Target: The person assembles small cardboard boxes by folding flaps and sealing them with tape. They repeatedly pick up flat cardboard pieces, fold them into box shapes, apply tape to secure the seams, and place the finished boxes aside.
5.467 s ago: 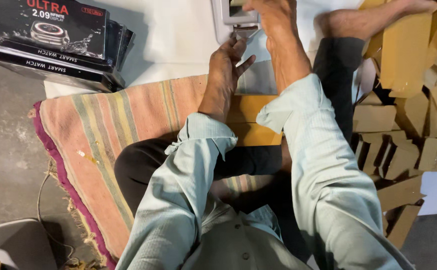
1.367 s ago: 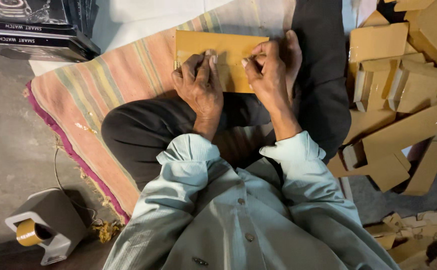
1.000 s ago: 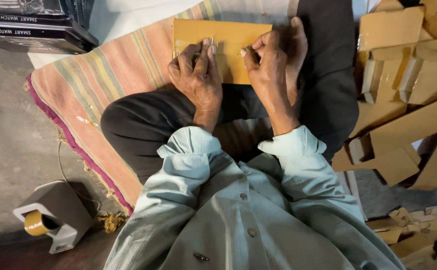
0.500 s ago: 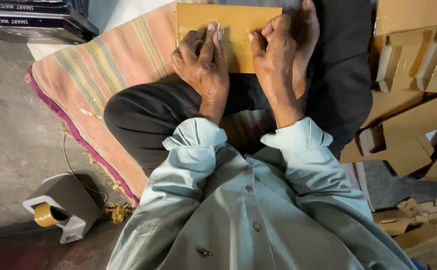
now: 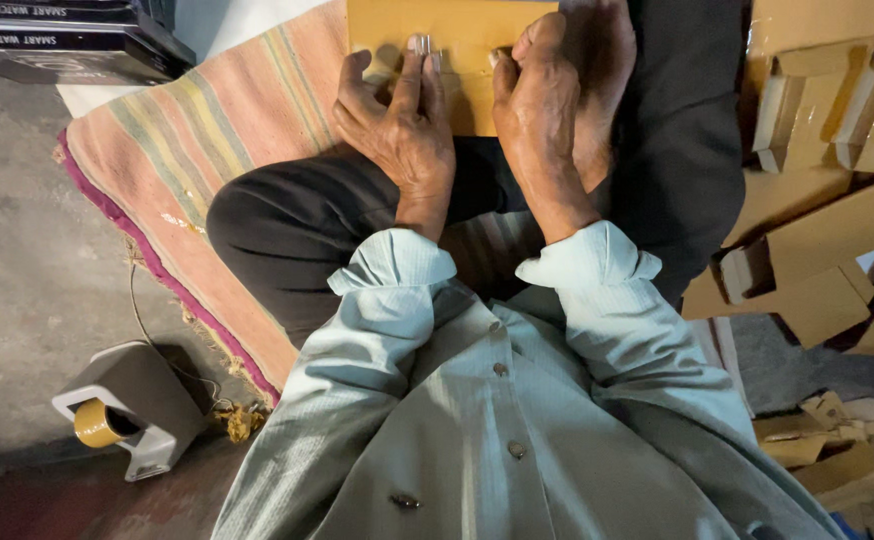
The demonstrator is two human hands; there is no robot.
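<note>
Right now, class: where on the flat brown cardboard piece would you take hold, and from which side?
Grip the near long edge of the cardboard piece, coming from the sitter's side, probably. It lies flat across the lap, and the left hand and right hand already press there; its far edge runs out of view.

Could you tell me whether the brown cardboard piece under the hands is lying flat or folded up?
Flat: the cardboard piece lies spread, both hands pressing it.
</note>
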